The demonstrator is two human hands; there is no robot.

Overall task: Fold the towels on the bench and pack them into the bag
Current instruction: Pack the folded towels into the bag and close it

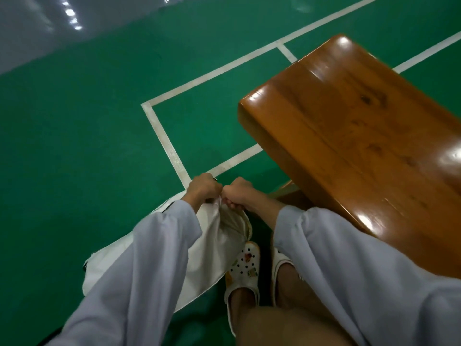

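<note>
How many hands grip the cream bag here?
2: the left hand and the right hand, side by side, both grip the gathered top of the cream bag.

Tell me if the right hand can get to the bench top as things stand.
Probably yes: the bench lies just beside the right hand with nothing visible between them. Its grip is on the bag, though, so it must let go first.

No legible txt, labels, brands or nos. on bench (349,136), bag (214,245) or floor (87,121)
</note>
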